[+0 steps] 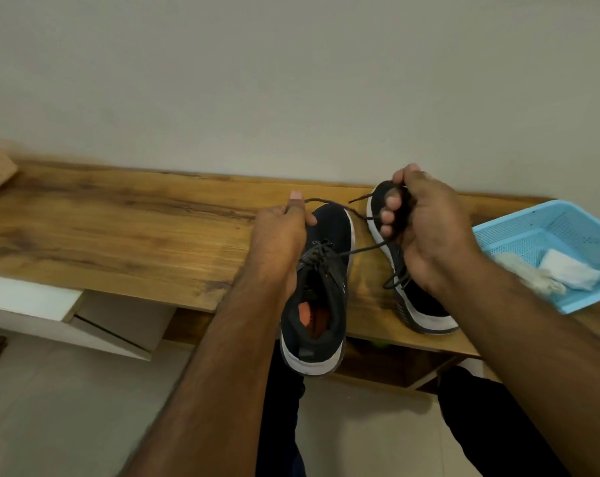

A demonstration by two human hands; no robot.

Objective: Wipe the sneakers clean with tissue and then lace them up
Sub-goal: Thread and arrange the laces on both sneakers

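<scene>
Nearest the camera, two bare forearms reached up the frame toward a pair of black fabric sneakers with white soles. The left hand (280, 235) pinched one end of a thin dark shoelace (362, 250) between thumb and forefinger, thumb tip raised toward twelve o'clock, knuckles over the tongue of the left sneaker (321, 294). The right hand (426, 228) had its fingers curled around the other run of that lace, which stretched taut from the eyelets out toward two o'clock; the lace's free tip poked out just left of the fist. That fist hung above the toe of the right sneaker (419, 301), whose own lace looped loosely at its side.

Judging by the crumpled white tissue (567, 270) lying in the pale blue plastic mesh basket (539, 218) at three o'clock, wiping looked finished and lacing of the left sneaker was in hand. The next move probably called for crossing the two ends over the tongue and drawing them down evenly.

Both sneakers sat on the brown wood-grain shelf (119, 228), heels overhanging its near edge at six o'clock.
</scene>
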